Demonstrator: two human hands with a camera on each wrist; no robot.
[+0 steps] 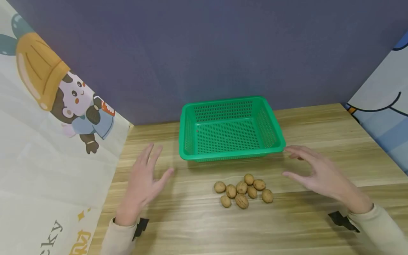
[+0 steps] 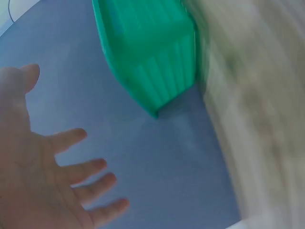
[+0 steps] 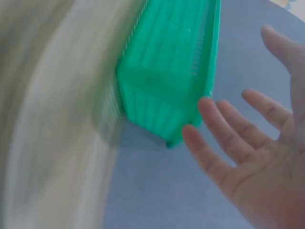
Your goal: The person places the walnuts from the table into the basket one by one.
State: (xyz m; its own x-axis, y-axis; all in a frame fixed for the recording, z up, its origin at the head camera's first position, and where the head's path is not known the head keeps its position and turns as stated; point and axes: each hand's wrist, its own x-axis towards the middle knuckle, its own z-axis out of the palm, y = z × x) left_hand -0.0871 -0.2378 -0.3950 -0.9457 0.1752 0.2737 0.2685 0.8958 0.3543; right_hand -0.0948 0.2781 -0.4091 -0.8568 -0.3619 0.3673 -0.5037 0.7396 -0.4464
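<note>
Walnuts (image 1: pixel 243 193) clustered on wooden table (image 1: pixel 318 141), nearest camera, between both hands. Left hand (image 1: pixel 142 184) held spread, fingers straight, nothing gripped. Right hand (image 1: pixel 315 173) likewise spread, fingertips close to basket corner; contact cannot be told. Green mesh basket (image 1: pixel 231 154) seen beyond walnuts, upright.

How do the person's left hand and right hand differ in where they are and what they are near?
The left hand is clear of the green basket, while the right hand has fingertips by its corner. The walnuts lie nearer the right hand than the left hand. Both are open, holding nothing.
</note>
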